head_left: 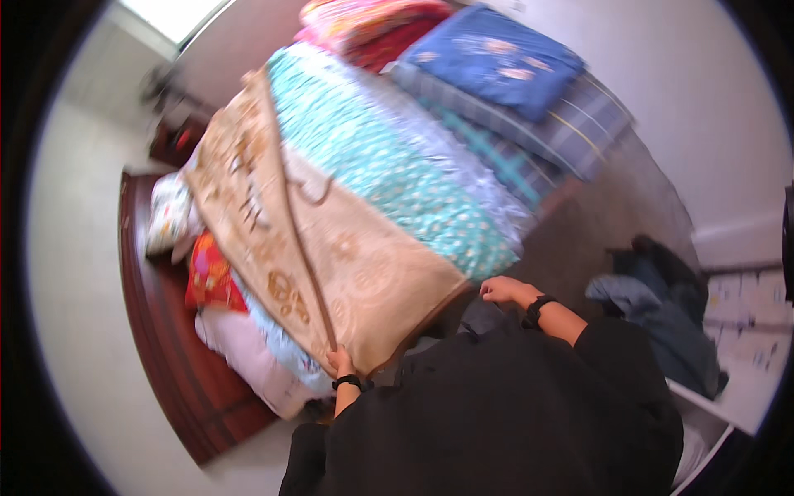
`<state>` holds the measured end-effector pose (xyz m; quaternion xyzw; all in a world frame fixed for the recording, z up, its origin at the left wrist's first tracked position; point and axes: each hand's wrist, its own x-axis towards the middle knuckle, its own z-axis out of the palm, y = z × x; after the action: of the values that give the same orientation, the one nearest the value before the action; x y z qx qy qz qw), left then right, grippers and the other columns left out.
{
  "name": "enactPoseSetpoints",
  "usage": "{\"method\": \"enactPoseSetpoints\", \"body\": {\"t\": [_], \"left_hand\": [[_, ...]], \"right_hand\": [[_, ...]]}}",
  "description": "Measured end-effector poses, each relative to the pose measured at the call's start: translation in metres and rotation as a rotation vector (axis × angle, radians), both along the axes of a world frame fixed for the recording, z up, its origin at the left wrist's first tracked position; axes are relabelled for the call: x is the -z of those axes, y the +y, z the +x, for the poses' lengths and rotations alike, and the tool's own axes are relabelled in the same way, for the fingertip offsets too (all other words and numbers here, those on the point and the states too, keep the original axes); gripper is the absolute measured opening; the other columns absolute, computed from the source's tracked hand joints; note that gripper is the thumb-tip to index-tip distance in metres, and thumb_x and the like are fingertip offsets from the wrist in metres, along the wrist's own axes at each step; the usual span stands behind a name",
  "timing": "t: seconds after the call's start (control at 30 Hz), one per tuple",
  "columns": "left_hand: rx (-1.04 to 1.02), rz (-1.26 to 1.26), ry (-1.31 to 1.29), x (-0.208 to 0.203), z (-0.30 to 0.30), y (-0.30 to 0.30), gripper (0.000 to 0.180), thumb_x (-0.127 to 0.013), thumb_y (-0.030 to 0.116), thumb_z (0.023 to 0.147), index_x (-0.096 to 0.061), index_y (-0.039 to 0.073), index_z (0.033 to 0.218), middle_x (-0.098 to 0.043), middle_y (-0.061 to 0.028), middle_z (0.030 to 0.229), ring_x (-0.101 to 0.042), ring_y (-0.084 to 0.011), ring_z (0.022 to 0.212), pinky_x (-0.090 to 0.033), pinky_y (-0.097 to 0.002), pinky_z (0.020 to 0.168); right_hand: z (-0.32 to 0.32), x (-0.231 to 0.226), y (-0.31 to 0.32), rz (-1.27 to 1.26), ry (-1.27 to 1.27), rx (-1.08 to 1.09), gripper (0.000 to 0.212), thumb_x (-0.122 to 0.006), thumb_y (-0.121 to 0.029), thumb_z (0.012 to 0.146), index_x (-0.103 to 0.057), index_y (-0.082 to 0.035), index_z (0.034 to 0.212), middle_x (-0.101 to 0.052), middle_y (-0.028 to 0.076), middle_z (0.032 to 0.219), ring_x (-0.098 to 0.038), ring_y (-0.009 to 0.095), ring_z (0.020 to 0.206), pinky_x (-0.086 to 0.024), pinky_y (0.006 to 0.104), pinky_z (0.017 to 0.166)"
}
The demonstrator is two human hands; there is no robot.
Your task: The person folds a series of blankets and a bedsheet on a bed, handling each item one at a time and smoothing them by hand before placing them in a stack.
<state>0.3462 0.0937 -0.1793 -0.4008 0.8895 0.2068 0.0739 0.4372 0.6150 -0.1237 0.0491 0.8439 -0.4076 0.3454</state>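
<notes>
A tan blanket (pixel 364 264) with brown floral patterns lies across the bed, one side folded back over itself along a brown trimmed edge. My left hand (pixel 340 360) is closed on that trimmed edge at the blanket's near corner. Beside the blanket's right near corner, close to the end of a turquoise dotted quilt (pixel 389 174), is my right hand (pixel 501 289). Its fingers are curled in; whether they pinch anything cannot be made out. Both wrists wear black bands.
A dark wooden headboard (pixel 165 331) stands left, with a red pillow (pixel 213 273) and a pale pillow (pixel 248 351) beside it. Folded blue bedding (pixel 504 62) and a red-pink folded blanket (pixel 372 25) lie at the far end. Dark clothes (pixel 662 306) hang at right.
</notes>
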Motion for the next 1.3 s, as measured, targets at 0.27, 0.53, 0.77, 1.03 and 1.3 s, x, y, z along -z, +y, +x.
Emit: {"method": "enactPoseSetpoints", "body": {"t": [0.27, 0.53, 0.77, 1.03, 1.3], "left_hand": [[1.442, -0.087, 0.016, -0.005, -0.041, 0.322, 0.053, -0.062, 0.025, 0.073, -0.046, -0.008, 0.11, -0.05, -0.0256, 0.109, -0.045, -0.0393, 0.104, -0.035, -0.0449, 0.091], [2.0, 0.372, 0.662, -0.156, 0.046, 0.734, 0.053, -0.06, 0.016, 0.069, -0.043, 0.001, 0.117, -0.04, -0.0223, 0.122, -0.04, -0.0377, 0.111, -0.031, -0.049, 0.093], [2.216, 0.514, 0.559, -0.175, 0.094, 0.954, 0.045, -0.059, 0.017, 0.075, -0.044, 0.005, 0.115, -0.04, -0.0155, 0.125, -0.037, -0.0303, 0.117, -0.025, -0.0465, 0.1], [2.117, 0.682, 0.05, -0.113, 0.021, 1.166, 0.036, -0.06, 0.021, 0.073, -0.052, 0.005, 0.104, -0.049, -0.0149, 0.11, -0.046, -0.0312, 0.104, -0.039, -0.0421, 0.086], [1.727, 0.185, 0.242, -0.121, -0.055, 1.326, 0.048, -0.059, 0.03, 0.075, -0.047, 0.005, 0.114, -0.042, -0.0147, 0.125, -0.038, -0.0296, 0.117, -0.034, -0.0534, 0.09]], "right_hand": [[0.198, -0.006, 0.187, 0.346, -0.186, 0.829, 0.029, -0.053, -0.029, 0.072, -0.065, -0.008, 0.088, -0.064, 0.014, 0.089, -0.06, 0.03, 0.088, -0.047, 0.0398, 0.076], [0.271, 0.012, 0.314, -0.177, -0.236, 1.263, 0.02, -0.052, -0.019, 0.075, -0.059, -0.001, 0.073, -0.059, 0.007, 0.062, -0.056, 0.015, 0.05, -0.045, 0.0302, 0.05], [0.311, 0.028, 0.469, -0.198, 0.155, 1.449, 0.019, -0.05, -0.018, 0.081, -0.06, -0.004, 0.088, -0.06, 0.005, 0.07, -0.057, 0.014, 0.058, -0.045, 0.0264, 0.053], [0.424, 0.008, 0.567, -0.465, -0.271, 2.03, 0.02, -0.048, -0.02, 0.082, -0.064, -0.01, 0.087, -0.06, 0.005, 0.072, -0.057, 0.014, 0.056, -0.042, 0.0254, 0.043], [0.456, 0.041, 0.771, -0.373, -0.436, 1.789, 0.018, -0.049, -0.022, 0.081, -0.062, -0.01, 0.087, -0.059, 0.007, 0.07, -0.057, 0.017, 0.058, -0.042, 0.0279, 0.045]]}}
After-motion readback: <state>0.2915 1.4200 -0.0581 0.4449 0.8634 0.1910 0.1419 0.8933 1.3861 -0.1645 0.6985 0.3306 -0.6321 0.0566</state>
